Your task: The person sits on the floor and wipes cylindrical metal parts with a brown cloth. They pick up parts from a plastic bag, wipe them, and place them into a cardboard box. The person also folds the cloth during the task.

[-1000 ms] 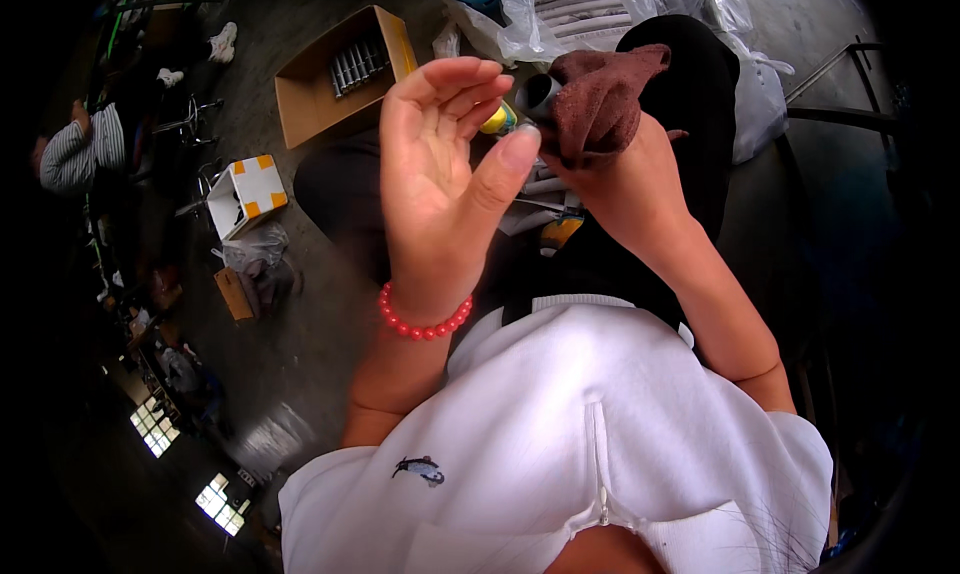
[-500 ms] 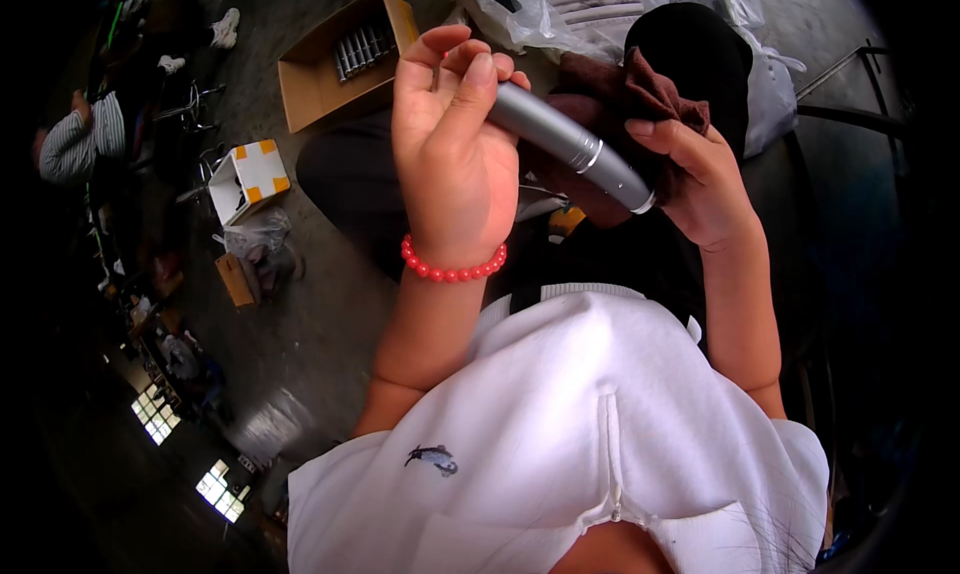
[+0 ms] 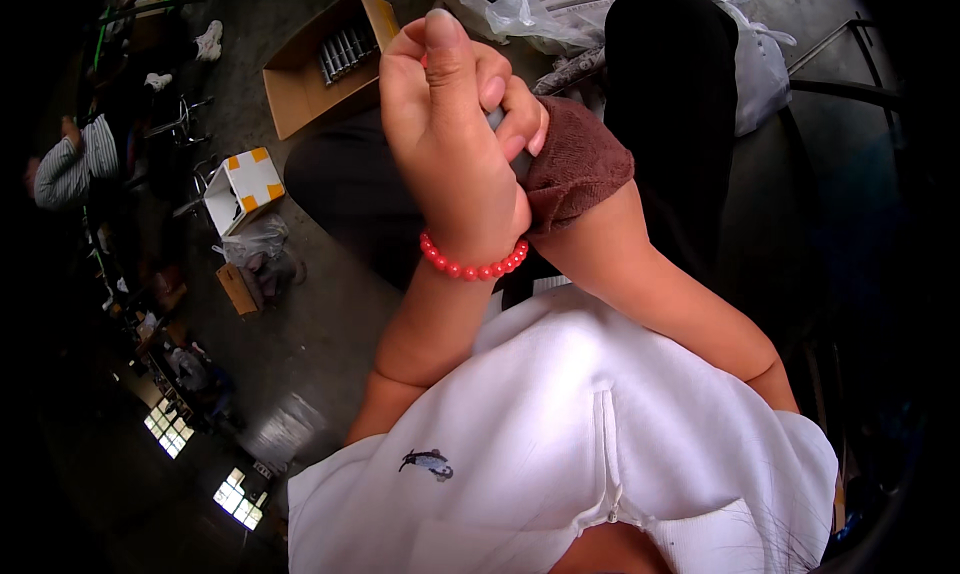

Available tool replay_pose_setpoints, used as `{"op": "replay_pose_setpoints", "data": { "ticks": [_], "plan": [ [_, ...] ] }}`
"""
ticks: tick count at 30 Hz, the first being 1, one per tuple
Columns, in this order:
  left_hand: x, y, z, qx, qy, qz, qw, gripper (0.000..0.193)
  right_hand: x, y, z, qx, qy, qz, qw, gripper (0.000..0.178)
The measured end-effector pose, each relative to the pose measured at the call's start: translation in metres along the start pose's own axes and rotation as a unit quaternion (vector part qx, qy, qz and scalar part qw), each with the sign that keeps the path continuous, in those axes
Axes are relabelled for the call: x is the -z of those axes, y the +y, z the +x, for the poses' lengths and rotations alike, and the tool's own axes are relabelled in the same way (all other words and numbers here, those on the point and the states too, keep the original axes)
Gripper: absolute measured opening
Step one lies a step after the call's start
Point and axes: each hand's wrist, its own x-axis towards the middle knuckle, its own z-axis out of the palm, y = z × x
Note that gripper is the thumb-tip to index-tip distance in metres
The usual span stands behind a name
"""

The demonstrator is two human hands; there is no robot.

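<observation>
My left hand [image 3: 450,144], with a red bead bracelet [image 3: 474,271] at its wrist, is curled around a dark grey cylindrical tube [image 3: 495,118]. Only a sliver of the tube shows between the fingers. Against it my right hand [image 3: 578,242] presses a brown towelling cloth [image 3: 588,166], which is draped over the fingers and hides them. Both hands meet above my lap, the right wrist crossing in toward the left one. Whatever part of the tube lies under the cloth cannot be seen.
At the far left an open cardboard box [image 3: 283,86] holds several metal tubes [image 3: 346,53]. Nearer stands a white box with orange tape [image 3: 256,181], beside a plastic bag [image 3: 256,238]. Clear plastic wrapping [image 3: 530,12] lies beyond my hands. A person in stripes [image 3: 75,164] is at the left.
My right hand has moved left with the cloth, bringing it over the tube, which was largely exposed before. My left fingers have closed further around the tube.
</observation>
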Motion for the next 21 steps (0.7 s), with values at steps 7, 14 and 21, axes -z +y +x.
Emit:
{"op": "replay_pose_setpoints", "data": {
  "ticks": [7,14,21],
  "plan": [
    [0.007,0.021,-0.013,0.112,-0.347,-0.177,0.914,0.025,0.041,0.021,0.011,-0.174,-0.405,0.477,0.761,0.039],
    [0.040,0.020,0.031,0.084,-0.089,-0.236,0.964,0.023,0.065,0.034,0.019,-0.327,-0.033,0.474,0.817,0.029],
    [0.022,0.004,0.027,0.055,0.070,-0.150,0.985,0.027,0.016,0.019,0.001,0.098,0.034,-0.246,0.964,0.050]
  ]
}}
